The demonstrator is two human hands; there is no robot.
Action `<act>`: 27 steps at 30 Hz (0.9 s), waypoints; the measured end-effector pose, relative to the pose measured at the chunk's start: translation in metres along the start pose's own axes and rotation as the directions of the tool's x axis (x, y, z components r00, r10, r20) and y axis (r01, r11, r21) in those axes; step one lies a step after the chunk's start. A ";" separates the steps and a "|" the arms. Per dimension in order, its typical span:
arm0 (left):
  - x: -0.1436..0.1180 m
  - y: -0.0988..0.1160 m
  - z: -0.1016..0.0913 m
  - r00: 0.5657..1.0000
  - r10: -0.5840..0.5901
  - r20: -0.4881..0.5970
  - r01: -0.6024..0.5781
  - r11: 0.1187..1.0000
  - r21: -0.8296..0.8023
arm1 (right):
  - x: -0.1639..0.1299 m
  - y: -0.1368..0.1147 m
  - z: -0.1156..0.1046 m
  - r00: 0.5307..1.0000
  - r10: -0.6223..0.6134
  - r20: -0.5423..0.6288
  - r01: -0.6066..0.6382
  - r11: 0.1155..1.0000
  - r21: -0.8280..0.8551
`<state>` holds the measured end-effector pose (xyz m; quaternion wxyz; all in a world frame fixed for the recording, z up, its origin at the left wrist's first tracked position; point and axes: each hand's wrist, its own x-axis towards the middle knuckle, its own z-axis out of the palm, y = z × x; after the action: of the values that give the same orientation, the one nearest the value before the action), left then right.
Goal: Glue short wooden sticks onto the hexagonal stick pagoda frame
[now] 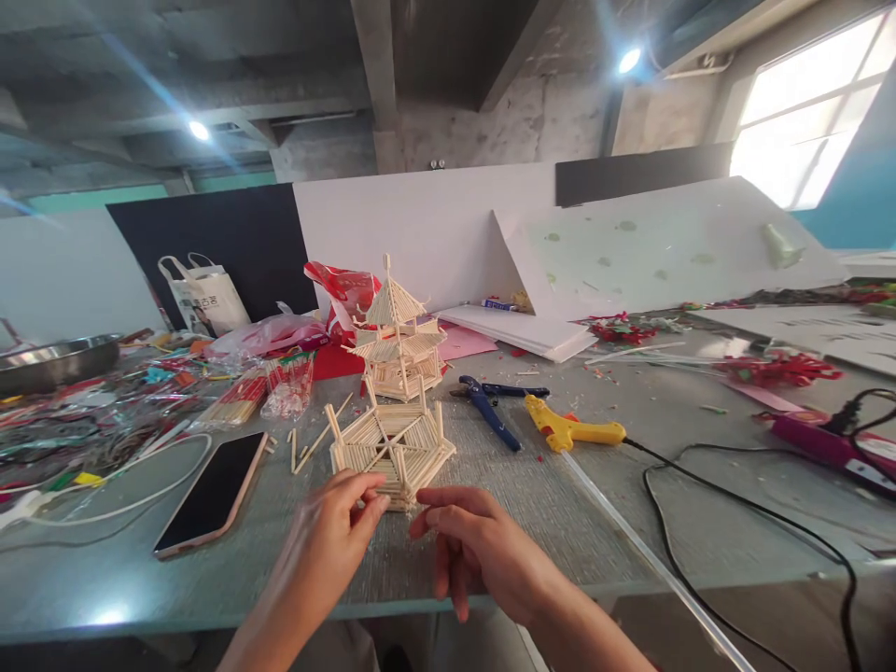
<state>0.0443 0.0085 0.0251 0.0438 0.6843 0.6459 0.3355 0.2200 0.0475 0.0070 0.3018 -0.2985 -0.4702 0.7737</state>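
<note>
A hexagonal base (364, 439) made of thin wooden sticks, with short posts standing at its corners, lies in front of me near the table's front edge. My left hand (343, 513) is at its near left side, thumb and forefinger curled in on the edge, covering that corner. My right hand (472, 541) is by the near right side, forefinger pointing at the base and the other fingers loosely apart, holding nothing. Whether its fingertip touches the sticks I cannot tell. Just behind stands a tiered stick pagoda (398, 341) with a pointed roof.
Blue-handled cutters (490, 411) and a yellow glue gun (570, 425) with a clear glue stick (630, 532) lie right. A phone (214, 490), loose sticks (318, 439) and bagged sticks (245, 392) are left. A black cable (742, 499) runs to a purple power strip (833, 448).
</note>
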 end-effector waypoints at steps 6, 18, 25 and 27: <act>0.003 -0.002 0.019 0.999 -0.035 0.022 0.036 0.999 -0.034 | 0.000 0.002 0.001 0.999 -0.019 0.041 0.012 0.986 0.166; 0.002 -0.001 0.028 0.999 -0.038 0.012 0.040 0.990 -0.133 | 0.001 0.002 0.012 0.996 -0.063 0.064 0.054 0.989 0.136; 0.000 -0.001 0.026 0.999 -0.050 0.014 0.051 0.984 -0.171 | -0.001 0.000 0.020 0.994 -0.078 0.075 0.074 0.995 0.063; -0.001 -0.002 0.025 0.998 -0.055 0.019 0.058 0.982 -0.182 | -0.001 0.000 0.023 0.993 -0.076 0.094 0.072 0.996 0.047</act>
<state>0.0554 0.0174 0.0049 0.1201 0.6610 0.6314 0.3871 0.2038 0.0344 0.0161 0.3140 -0.2368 -0.4778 0.7855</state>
